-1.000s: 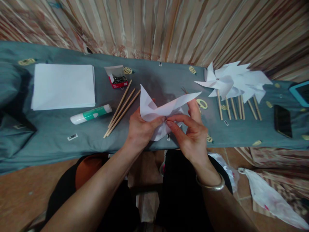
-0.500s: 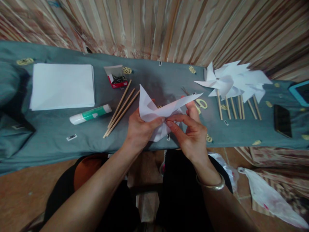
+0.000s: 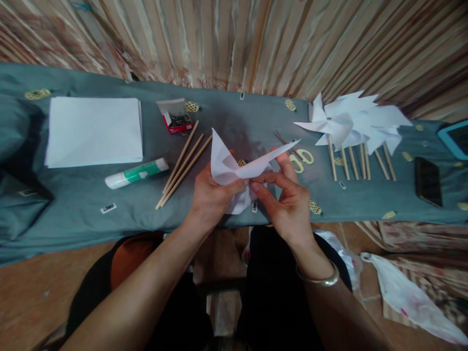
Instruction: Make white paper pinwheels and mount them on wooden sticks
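A white paper pinwheel (image 3: pixel 226 158) with folded blades is held above the front of the table. My left hand (image 3: pixel 212 195) is closed on it from the left, thumb pressed near its middle. My right hand (image 3: pixel 288 202) pinches thumb and forefinger together at the pinwheel's centre, beside the left thumb. Whatever sits between those fingertips is too small to make out. The other right fingers are behind the right blade. Scissors (image 3: pixel 305 156) with pale yellow handles lie just beyond my right hand, and several wooden sticks (image 3: pixel 186 170) lie to the left of the pinwheel.
An open red box (image 3: pixel 180 127) holds small dark metal pieces. At left are a stack of white paper (image 3: pixel 95 130) and a green-and-white glue stick (image 3: pixel 137 173). Several finished pinwheels (image 3: pixel 360 122) on sticks lie at right, near a dark phone (image 3: pixel 427 182) and a blue-edged device (image 3: pixel 455 139).
The pinwheel's right blade has drawn in a little to the left along with my right hand, so more of the scissors' handles show. My left hand stays almost where it was.
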The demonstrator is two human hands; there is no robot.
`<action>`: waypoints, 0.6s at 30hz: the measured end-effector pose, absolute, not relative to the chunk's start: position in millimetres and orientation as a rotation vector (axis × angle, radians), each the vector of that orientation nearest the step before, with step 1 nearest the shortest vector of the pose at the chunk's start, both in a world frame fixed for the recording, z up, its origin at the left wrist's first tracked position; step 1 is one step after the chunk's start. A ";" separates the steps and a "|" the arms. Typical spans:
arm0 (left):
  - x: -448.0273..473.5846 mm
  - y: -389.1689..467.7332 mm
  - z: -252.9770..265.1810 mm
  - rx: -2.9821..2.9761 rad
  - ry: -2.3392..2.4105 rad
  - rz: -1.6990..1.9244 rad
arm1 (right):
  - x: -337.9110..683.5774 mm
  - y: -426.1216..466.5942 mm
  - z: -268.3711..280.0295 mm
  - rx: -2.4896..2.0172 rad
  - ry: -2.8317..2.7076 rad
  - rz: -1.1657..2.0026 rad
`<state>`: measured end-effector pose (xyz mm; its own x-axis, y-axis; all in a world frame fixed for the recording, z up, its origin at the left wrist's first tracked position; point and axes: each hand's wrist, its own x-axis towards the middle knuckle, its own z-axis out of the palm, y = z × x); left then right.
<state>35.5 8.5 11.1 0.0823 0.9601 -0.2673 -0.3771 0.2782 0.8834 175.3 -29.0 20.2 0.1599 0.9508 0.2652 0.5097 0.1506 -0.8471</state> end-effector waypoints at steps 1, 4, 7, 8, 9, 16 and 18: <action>35.6 8.4 11.6 0.730 1.023 1.141 | 175.4 -28.8 19.6 -1.486 -1.468 0.609; 35.6 8.5 12.4 0.724 1.030 1.134 | 175.7 -28.4 18.1 -1.478 -1.438 0.649; 35.0 8.5 12.2 0.735 1.024 1.125 | 176.0 -28.2 17.6 -1.493 -1.408 0.667; 34.8 8.5 12.1 0.738 1.021 1.119 | 176.2 -28.1 17.5 -1.501 -1.395 0.675; 34.5 8.4 12.0 0.740 1.019 1.113 | 176.4 -28.0 17.3 -1.507 -1.383 0.684; 34.1 8.0 10.5 0.730 0.986 1.115 | 177.9 -27.1 15.4 -1.484 -1.358 0.746; 34.2 8.0 9.8 0.725 0.992 1.118 | 177.9 -27.0 15.7 -1.465 -1.373 0.746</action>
